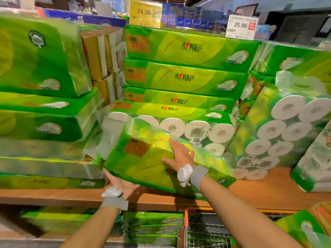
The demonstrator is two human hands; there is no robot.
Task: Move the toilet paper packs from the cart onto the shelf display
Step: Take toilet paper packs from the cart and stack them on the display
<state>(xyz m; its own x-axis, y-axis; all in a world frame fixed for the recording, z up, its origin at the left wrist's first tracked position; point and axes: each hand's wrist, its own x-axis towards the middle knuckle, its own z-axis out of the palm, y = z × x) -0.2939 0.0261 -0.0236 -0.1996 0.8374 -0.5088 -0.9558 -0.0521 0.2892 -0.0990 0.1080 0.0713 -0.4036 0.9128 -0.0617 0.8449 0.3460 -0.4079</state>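
Green toilet paper pack (pixel 143 158) carried tilted above wooden shelf (pixel 259 190), in front of stacked packs (pixel 179 77). Left hand (pixel 123 185) cups its lower-left corner from beneath; right hand (pixel 179 156) lies flat on top face w/ fingers spread, steadying. Good practice, probably: level the pack, slide it fwd beyond the right fingertips against the stack, then withdraw left hand. Cart (pixel 202 228) sits below the wrists.

The left hand's (pixel 123 185) fingers were hidden beneath the tilted toilet paper pack (pixel 143 158). The wire cart (pixel 206 230) was cut off by the bottom edge. Left-hand stacks (pixel 41 56) were blurred.
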